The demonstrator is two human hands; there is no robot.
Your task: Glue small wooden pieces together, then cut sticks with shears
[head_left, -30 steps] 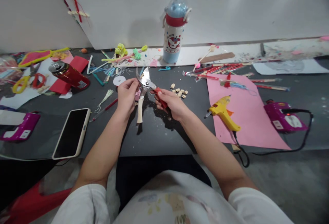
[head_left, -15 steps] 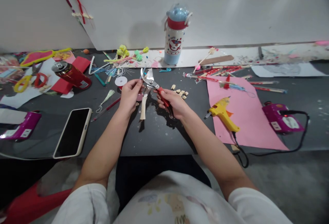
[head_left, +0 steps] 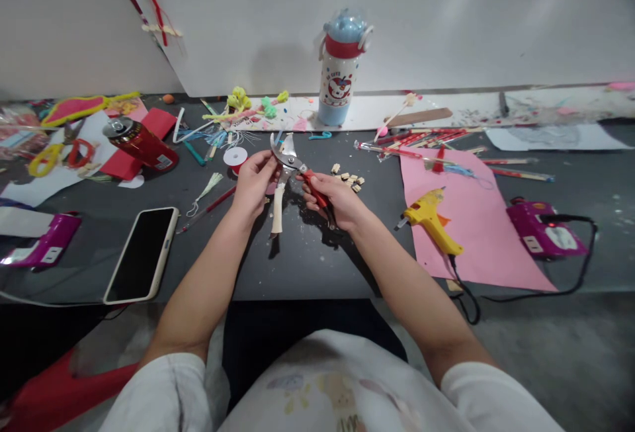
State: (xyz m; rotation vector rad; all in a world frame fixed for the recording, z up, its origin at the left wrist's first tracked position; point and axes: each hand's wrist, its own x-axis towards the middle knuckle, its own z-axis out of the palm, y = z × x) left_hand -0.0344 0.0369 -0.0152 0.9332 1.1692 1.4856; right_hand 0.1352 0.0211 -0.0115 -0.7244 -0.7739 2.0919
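Note:
My right hand (head_left: 333, 199) is closed around the red handles of metal pruning shears (head_left: 290, 161), whose open blades point up and left. My left hand (head_left: 252, 182) pinches the top of a flat wooden stick (head_left: 276, 206) at the blades; the stick hangs down toward me over the dark table (head_left: 297, 266). A small pile of cut wooden pieces (head_left: 348, 177) lies just right of the shears.
A phone (head_left: 140, 255) lies at the left front and a red can (head_left: 139, 144) behind it. A yellow glue gun (head_left: 430, 218) rests on pink paper (head_left: 471, 220), with a purple device (head_left: 546, 233) further right. A bottle (head_left: 338, 71) stands at the back.
Both hands, the shears and the stick have shifted slightly right and away from me; the grip is the same.

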